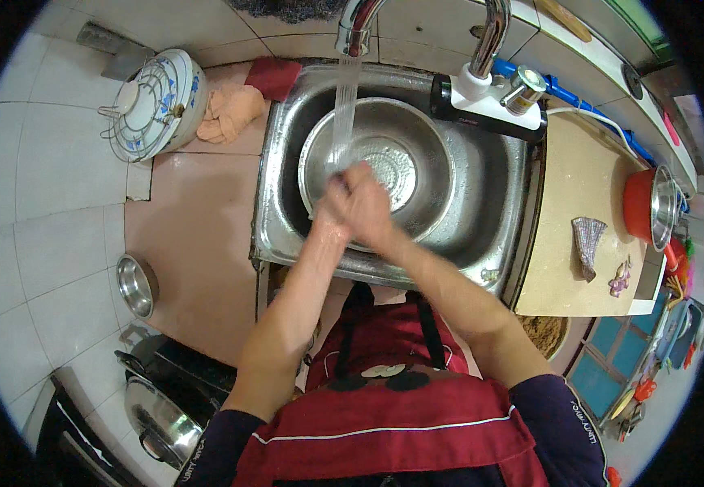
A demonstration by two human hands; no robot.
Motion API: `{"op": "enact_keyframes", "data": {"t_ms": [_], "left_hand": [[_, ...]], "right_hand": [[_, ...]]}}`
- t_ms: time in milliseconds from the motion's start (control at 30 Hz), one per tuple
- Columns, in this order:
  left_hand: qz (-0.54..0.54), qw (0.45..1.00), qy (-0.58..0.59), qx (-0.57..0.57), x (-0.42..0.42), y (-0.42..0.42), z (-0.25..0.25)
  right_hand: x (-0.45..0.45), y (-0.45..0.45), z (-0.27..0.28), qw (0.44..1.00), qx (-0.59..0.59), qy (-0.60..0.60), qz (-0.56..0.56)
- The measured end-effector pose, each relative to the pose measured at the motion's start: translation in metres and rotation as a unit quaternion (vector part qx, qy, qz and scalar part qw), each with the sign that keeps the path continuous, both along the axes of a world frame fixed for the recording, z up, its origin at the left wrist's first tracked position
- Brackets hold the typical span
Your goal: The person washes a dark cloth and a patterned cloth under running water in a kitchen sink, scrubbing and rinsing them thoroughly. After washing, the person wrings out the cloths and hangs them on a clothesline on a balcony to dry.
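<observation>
My left hand (330, 206) and my right hand (366, 204) are pressed together over the near left part of a round stainless steel basin (431, 164). Both are wet and blurred by motion. A small dark patch shows between the fingers, too unclear to tell whether it is a thing being held. From the chrome faucet spout (354, 38), a stream of water (345, 109) falls to the hands and into the basin. Shallow water appears to cover the basin's bottom. The basin sits inside a stainless steel sink (489, 195).
Left of the sink are an orange cloth (230, 114), a red cloth (273, 78), stacked enamel basins (166, 109) and a metal bowl (137, 286). On the right counter (562, 164) lie a grey cloth (587, 243), garlic or shallots (620, 279) and a red container (639, 204). A faucet heater (489, 106) straddles the sink's corner.
</observation>
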State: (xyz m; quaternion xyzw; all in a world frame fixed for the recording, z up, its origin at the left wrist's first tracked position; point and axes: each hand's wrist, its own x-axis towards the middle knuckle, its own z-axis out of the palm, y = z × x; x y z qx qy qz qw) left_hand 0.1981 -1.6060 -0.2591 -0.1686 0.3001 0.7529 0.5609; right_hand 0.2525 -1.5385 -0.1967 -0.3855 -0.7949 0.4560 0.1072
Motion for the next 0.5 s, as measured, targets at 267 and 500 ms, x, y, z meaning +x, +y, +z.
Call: {"op": "enact_keyframes", "data": {"t_ms": [267, 500], "left_hand": [[-0.014, 0.994, 0.017, -0.105, -0.014, -0.002, 0.009], [-0.04, 0.999, -0.009, -0.014, -0.003, -0.001, 0.007]], "right_hand": [[0.009, -0.008, -0.016, 1.0, 0.001, 0.031, 0.002], [-0.007, 0.042, -0.058, 0.98, -0.039, 0.073, -0.183]]}}
